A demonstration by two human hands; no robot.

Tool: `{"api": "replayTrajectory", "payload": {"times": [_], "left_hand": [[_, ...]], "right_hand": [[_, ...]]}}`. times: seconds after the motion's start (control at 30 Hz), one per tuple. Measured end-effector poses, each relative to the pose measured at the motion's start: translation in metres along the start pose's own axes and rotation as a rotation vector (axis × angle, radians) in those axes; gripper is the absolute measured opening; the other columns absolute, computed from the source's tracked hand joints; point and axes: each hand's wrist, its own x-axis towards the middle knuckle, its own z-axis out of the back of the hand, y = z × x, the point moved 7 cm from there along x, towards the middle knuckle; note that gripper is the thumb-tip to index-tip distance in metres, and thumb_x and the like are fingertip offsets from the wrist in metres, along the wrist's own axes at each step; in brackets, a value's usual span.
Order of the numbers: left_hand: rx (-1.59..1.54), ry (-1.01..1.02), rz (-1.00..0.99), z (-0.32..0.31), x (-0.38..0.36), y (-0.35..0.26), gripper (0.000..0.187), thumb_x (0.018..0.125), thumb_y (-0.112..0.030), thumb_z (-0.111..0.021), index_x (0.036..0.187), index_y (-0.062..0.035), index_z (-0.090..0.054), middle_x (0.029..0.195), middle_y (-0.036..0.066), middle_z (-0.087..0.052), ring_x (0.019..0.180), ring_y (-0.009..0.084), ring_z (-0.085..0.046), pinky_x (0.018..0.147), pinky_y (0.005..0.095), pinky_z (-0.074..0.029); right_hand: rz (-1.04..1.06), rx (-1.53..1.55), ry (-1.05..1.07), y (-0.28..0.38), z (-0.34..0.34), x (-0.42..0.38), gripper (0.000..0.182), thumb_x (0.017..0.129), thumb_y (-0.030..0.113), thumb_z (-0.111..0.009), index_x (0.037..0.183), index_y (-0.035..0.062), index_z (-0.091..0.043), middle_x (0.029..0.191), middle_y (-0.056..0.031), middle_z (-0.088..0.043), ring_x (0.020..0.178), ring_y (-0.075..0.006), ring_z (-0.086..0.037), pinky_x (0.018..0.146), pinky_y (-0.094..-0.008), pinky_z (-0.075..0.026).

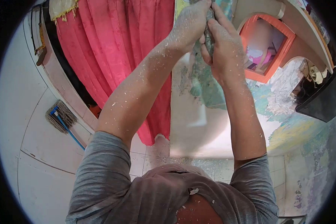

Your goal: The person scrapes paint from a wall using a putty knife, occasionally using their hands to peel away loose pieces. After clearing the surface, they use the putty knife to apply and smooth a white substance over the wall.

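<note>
Both arms reach up to the top of the view. My left hand (190, 24) is closed round a grey, speckled tool handle (210, 37), whose far end lies outside the picture. My right hand (227, 46) grips the same handle from the other side, its thumb laid along it. What kind of tool it is cannot be made out. Pale flakes and dust cover both hands and forearms. Behind them stands a wall (198, 130) with patchy green, white and yellow paint, peeled in places.
A pink curtain (104, 48) hangs on the left. An orange-framed picture (263, 76) hangs beside my right hand, below a shelf (306, 26). A dark box-like thing (319, 100) juts out at right. A mop (61, 115) and a handsaw (41, 56) are at far left. Debris litters the tiled floor (138, 158).
</note>
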Motion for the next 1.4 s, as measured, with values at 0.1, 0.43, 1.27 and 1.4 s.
{"api": "replayTrajectory", "payload": {"times": [0.1,0.43,1.27,1.4], "left_hand": [[0.183,-0.021,0.065,0.000,-0.020,0.013,0.024,0.098,-0.022,-0.042,0.094,-0.0023,-0.056,0.081,0.018,-0.062,0.066,0.0280,-0.063,0.061,0.0418,-0.049],[-0.234,-0.120,0.962,-0.049,-0.235,0.082,0.054,0.100,-0.051,-0.047,0.096,0.0017,-0.061,0.084,0.009,-0.058,0.080,0.0181,-0.053,0.072,0.0355,-0.044],[-0.030,-0.147,0.988,-0.050,-0.230,0.118,0.058,0.100,-0.055,-0.048,0.096,0.0017,-0.062,0.069,0.004,-0.055,0.073,0.0159,-0.054,0.070,0.0369,-0.046],[-0.195,-0.352,0.859,-0.054,-0.229,0.126,0.059,0.098,-0.058,-0.050,0.090,-0.0005,-0.061,0.068,0.006,-0.057,0.059,0.0169,-0.057,0.058,0.0323,-0.048]], "right_hand": [[0.045,-0.140,0.029,-0.015,0.010,-0.032,0.051,0.100,0.012,-0.041,0.151,0.0066,-0.039,0.083,-0.0017,-0.056,0.058,-0.0047,-0.044,0.042,-0.0203,-0.031],[-0.406,-0.048,0.074,-0.121,0.034,-0.201,0.054,0.102,0.010,-0.038,0.155,0.0013,-0.027,0.100,-0.0068,-0.056,0.075,-0.0100,-0.050,0.066,-0.0235,-0.044],[-0.295,-0.231,0.120,-0.165,0.055,-0.187,0.055,0.100,0.008,-0.040,0.153,0.0020,-0.030,0.079,-0.0094,-0.058,0.066,-0.0156,-0.054,0.064,-0.0299,-0.047],[-0.337,-0.197,0.252,-0.162,0.057,-0.171,0.056,0.102,0.010,-0.040,0.156,0.0041,-0.025,0.084,-0.0089,-0.059,0.065,-0.0126,-0.053,0.059,-0.0274,-0.046]]}}
